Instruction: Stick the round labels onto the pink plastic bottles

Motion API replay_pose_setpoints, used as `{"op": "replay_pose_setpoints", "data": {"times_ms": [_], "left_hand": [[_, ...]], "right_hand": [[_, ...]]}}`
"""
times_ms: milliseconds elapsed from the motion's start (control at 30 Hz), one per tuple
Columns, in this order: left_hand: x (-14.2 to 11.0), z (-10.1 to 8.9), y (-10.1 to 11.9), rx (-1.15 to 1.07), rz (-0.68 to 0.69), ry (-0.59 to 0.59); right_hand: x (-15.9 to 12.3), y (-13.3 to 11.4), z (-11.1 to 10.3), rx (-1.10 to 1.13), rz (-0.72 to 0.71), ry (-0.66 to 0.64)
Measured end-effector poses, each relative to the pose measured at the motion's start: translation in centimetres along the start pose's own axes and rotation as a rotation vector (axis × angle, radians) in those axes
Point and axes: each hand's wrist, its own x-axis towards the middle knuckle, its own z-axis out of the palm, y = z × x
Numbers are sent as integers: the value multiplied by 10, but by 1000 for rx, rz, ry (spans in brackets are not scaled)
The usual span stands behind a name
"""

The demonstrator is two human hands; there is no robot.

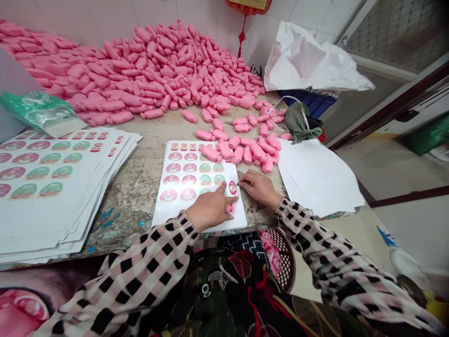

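A sheet of stickers [180, 213] lies on the worn table in front of me, printed with rows of pink and green labels. My left hand [212, 206] rests on its lower right part, fingers spread across the paper. Something pink shows between those fingers; whether it is a label or a bottle I cannot tell. At the sheet's right edge is an oval pink label [232, 187]. My right hand [260, 187] is closed in a pinch beside it, with a small dark tip at the fingertips. Several small pink bottles [211, 153] lie on and behind the sheet's top edge.
A large heap of pink bottles [168, 65] covers the table's back. Stacked sticker sheets [70, 220] lie left, under a green plastic packet [40, 112]. To the right are white sheets [315, 173], a green cloth pouch [302, 121] and a blue crate [312, 102] with white sacking.
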Motion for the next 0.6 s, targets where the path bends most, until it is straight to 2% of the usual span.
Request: {"op": "replay_pose_setpoints", "data": {"times_ms": [400, 600], "left_hand": [[-1, -3, 1, 11, 2, -11], [-1, -2, 1, 3, 5, -6]], "right_hand": [[1, -1, -2, -15, -21, 30], [6, 8, 1, 97, -28, -12]]}}
